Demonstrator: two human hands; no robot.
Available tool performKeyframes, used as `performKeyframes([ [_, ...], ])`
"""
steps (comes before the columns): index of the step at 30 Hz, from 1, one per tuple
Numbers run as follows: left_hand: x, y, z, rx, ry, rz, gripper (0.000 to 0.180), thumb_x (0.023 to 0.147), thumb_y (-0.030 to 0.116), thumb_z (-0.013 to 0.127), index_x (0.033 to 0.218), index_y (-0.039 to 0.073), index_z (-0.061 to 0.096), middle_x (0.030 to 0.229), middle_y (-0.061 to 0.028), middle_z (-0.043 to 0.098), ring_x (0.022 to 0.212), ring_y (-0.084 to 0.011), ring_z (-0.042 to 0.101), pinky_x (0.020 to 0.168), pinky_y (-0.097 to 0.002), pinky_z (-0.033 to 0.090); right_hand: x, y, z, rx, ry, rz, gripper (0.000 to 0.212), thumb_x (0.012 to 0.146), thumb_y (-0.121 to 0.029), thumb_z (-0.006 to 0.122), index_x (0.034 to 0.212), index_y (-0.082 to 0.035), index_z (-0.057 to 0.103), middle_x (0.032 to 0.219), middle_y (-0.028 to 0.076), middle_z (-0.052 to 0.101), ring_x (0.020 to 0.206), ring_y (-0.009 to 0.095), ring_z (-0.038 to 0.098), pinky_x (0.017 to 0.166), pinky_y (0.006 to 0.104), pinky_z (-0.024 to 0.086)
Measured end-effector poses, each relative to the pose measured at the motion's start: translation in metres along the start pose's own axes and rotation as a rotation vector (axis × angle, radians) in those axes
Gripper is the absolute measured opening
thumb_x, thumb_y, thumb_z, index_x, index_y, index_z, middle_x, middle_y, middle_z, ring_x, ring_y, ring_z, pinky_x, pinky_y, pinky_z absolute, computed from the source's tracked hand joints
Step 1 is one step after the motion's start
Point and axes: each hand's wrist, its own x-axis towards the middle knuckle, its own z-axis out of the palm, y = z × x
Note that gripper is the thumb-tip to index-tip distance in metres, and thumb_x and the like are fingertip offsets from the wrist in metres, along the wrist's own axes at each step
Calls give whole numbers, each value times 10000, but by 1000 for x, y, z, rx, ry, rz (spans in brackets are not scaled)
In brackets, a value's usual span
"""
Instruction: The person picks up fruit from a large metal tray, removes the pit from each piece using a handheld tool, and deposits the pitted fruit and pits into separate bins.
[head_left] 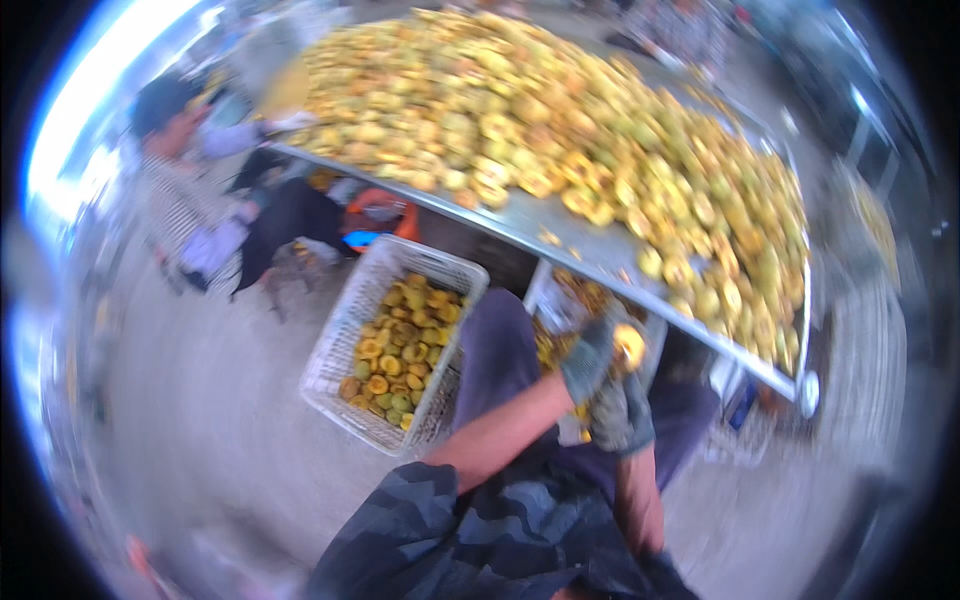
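My left hand (590,362), in a grey-green work glove, is closed around a yellow peach half (628,346), whose cut face with an orange-brown centre shows at the fingertips. Just below it is my right hand (621,415), gloved the same way, its fingers curled up close to the fruit. Whether that hand grips a small tool is hidden by the glove and the blur. Both hands are over a crate (655,345) between my knees, which has yellow pieces and a clear plastic bag (562,306) in it.
A metal table (560,235) heaped with halved peaches (480,110) stands ahead. On the floor to my left is a white plastic basket (335,340) of peach halves. An orange bucket (405,218) sits under the table edge. Another person (200,200) sits at the far left.
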Motion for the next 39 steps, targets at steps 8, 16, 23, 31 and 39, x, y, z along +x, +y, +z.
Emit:
performKeyframes([
  [8, 13, 3, 1, -872, 284, -791, 499, 995, 428, 345, 946, 11, 616, 775, -164, 669, 578, -279, 650, 530, -354, 558, 5, 1, 11, -18, -59, 31, 500, 988, -596, 418, 842, -124, 496, 606, 1, 431, 355, 65, 340, 312, 222, 279],
  [16, 20, 10, -40, -737, 537, -475, 398, 945, 401, 487, 1007, 30, 617, 917, -122, 660, 880, -252, 659, 711, -339, 568, 10, -6, -1, 55, -309, -38, 580, 954, -681, 384, 852, -119, 489, 577, -1, 410, 340, 79, 335, 313, 233, 279],
  [23, -54, -53, -297, 805, 549, -77, 388, 962, 407, 563, 988, 26, 637, 954, -67, 627, 888, -184, 612, 753, -329, 529, 4, -18, -21, -692, 454, -434, 616, 928, -711, 415, 797, -115, 493, 514, 7, 409, 349, 108, 348, 335, 255, 307],
  [31, -10, -81, -216, 1323, 323, 169, 303, 970, 288, 521, 1058, 22, 636, 1084, -195, 636, 1067, -361, 573, 968, -464, 433, 11, -28, -43, -1148, 787, -656, 392, 1036, -338, 461, 799, -48, 575, 542, 26, 496, 393, 137, 471, 367, 297, 357],
  [39, 153, -53, 9, 1021, -151, -249, 262, 821, 274, 642, 984, 69, 647, 1159, -165, 600, 1098, -333, 571, 937, -464, 470, 20, -37, -82, -782, 806, -811, 437, 1006, -464, 510, 715, -138, 516, 487, -4, 425, 324, 130, 370, 314, 279, 281],
])
